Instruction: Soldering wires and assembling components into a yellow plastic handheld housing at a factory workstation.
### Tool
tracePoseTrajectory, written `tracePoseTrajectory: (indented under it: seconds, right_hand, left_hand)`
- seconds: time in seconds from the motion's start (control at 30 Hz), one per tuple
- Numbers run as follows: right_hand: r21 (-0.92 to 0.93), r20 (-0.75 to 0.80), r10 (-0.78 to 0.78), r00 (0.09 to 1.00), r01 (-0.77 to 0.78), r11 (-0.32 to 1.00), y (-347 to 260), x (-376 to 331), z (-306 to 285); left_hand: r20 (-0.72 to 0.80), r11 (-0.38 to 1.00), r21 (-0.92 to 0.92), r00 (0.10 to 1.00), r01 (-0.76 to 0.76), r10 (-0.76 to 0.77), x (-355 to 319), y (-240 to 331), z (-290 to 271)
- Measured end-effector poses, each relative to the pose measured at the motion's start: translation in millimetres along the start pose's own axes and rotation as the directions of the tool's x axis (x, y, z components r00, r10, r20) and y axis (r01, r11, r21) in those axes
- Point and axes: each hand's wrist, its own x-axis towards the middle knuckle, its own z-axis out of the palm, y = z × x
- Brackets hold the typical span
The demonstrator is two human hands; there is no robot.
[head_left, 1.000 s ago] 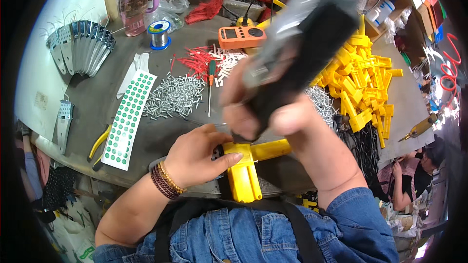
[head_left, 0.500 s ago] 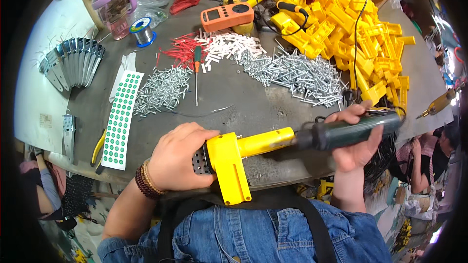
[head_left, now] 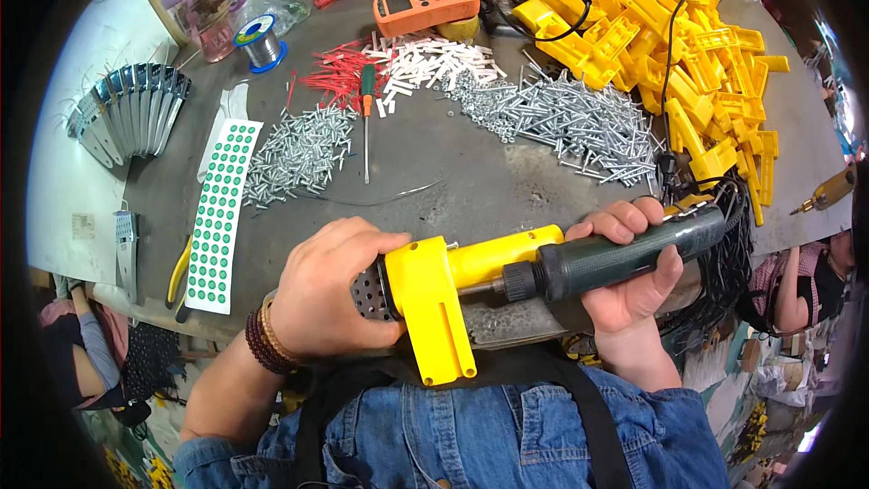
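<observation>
My left hand (head_left: 326, 294) is closed around the end of a yellow plastic housing (head_left: 425, 308) with a tube-like handle pointing right. A perforated metal piece (head_left: 369, 295) shows between its fingers and the housing. In my right hand (head_left: 625, 303) lies a dark green electric screwdriver (head_left: 615, 263), fingers over the top and thumb along the near side. Its black collar points left, and the bit reaches the housing's right side just below the handle. The bit's very tip is hidden, so whether it sits on a screw cannot be seen.
Ahead lie piles of short screws (head_left: 303, 154), long screws (head_left: 588, 127), white sleeves (head_left: 434, 68) and yellow housings (head_left: 697, 63). A hand screwdriver (head_left: 367, 118), green-dot sticker sheet (head_left: 222, 217), solder spool (head_left: 262, 43) and orange meter (head_left: 425, 7) are around them. Black cables (head_left: 724, 263) hang at right.
The electric screwdriver has moved left and down, from the end of the yellow handle to the housing's side below it. The left hand keeps its hold. The view has shifted slightly.
</observation>
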Motion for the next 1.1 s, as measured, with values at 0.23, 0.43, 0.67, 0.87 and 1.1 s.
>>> tracePoseTrajectory:
  seconds: [0.23, 0.43, 0.67, 0.87, 1.1]
  right_hand:
    - [-0.042, -0.078, -0.037, 0.996, 0.034, 0.999, -2.2, -2.6, 0.3]
    - [-0.081, 0.037, -0.028, 0.999, 0.031, 0.996, -13.1, -7.0, -19.4]
    - [-0.028, 0.051, -0.004, 0.999, 0.006, 1.000, -12.6, -10.0, -17.0]
    - [0.064, 0.050, -0.004, 0.999, 0.001, 0.998, -11.6, -11.0, -23.5]
    - [0.075, 0.106, -0.008, 0.994, 0.000, 0.997, -5.7, -0.8, -25.9]
  left_hand:
    - [0.056, 0.998, -0.067, 0.998, 0.004, -0.001, 8.3, -0.4, 2.4]
    - [0.196, 0.995, -0.022, 0.976, -0.093, 0.095, 31.6, 4.6, -11.9]
    - [-0.031, 0.890, 0.453, 0.997, -0.049, 0.070, 117.0, -47.7, 10.1]
    - [0.275, 0.584, 0.767, 0.958, -0.267, 0.077, 154.5, -50.4, 30.2]
    - [-0.051, 0.760, 0.649, 0.998, 0.015, 0.024, 110.6, -37.9, 10.8]
